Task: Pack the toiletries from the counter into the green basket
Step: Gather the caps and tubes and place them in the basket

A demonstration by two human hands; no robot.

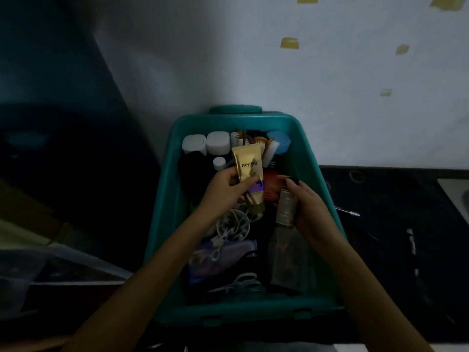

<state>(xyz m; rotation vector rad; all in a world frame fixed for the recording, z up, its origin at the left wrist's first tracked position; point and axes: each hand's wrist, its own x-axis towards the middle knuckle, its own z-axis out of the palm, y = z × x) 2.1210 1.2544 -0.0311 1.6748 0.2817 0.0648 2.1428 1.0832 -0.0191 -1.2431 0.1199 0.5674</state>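
The green basket [165, 199] stands on the dark counter against the wall, packed with toiletries. My left hand [223, 189] grips a gold tube [247, 171] with a purple band, held upright over the basket's middle. My right hand [307, 207] holds a clear bottle [285, 208] with a pale label, tilted over the basket's right side. At the back of the basket stand white-capped bottles [217, 145], brushes [269, 148] and a blue lid [280, 141]. A white ring-shaped item [232, 224] and a purple pouch [223, 257] lie toward the front.
The black counter [396, 224] stretches right of the basket with a thin metal-tipped tool [350, 212] and small dark items on it. A sink edge [454, 196] shows at far right. The white wall [304, 72] rises behind. Dim clutter lies at left.
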